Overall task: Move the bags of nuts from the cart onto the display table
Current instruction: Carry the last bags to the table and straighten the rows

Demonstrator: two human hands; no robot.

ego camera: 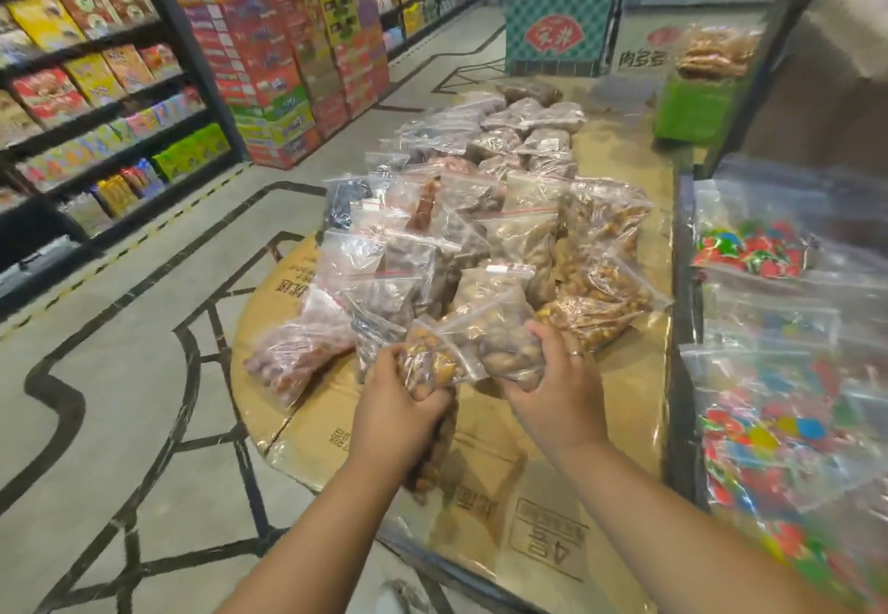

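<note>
Nut bags (499, 334) in both hands (399, 404) (552, 392)

Even indoor light, wide-angle warp.
Glare is seen on plastic film (620, 426) lower centre; edges are bent, right side smeared by blur.

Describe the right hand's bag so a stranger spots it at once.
On the cardboard-topped table, find the near end of the pile. The clear bag in the right hand holds pale nuts, unlike the orange ones in the neighbouring bag the left hand grips.
</note>
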